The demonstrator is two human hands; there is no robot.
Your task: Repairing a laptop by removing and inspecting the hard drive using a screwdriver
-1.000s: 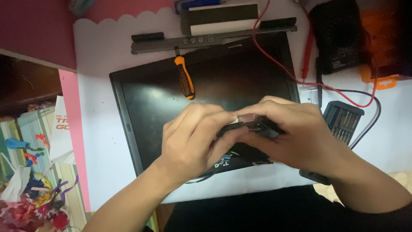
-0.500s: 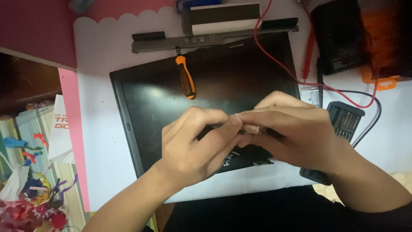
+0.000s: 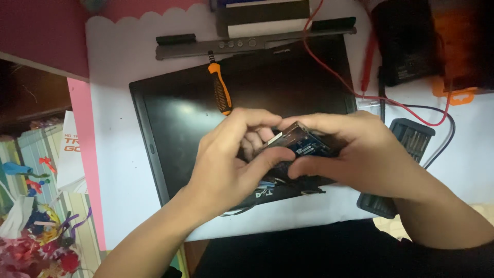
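Note:
Both hands hold a small blue circuit board (image 3: 303, 142) with a metal edge, raised over the lower part of a black laptop screen panel (image 3: 180, 118). My left hand (image 3: 234, 154) grips its left end with thumb and fingers. My right hand (image 3: 355, 152) covers its right side, thumb pressed under the board. Thin wires (image 3: 267, 184) hang below the board toward the panel's bottom edge.
An orange-and-black screwdriver (image 3: 222, 88) lies on the panel's top. Behind it lies a grey hinge strip (image 3: 231, 45). A red wire (image 3: 334, 72) runs to a black meter (image 3: 411, 46) at the right. A black bit case (image 3: 406, 139) sits by my right wrist. Colourful clutter (image 3: 31, 221) fills the left.
The board has tilted up so its blue face shows between my fingers. Both hands stay together in nearly the same place over the panel.

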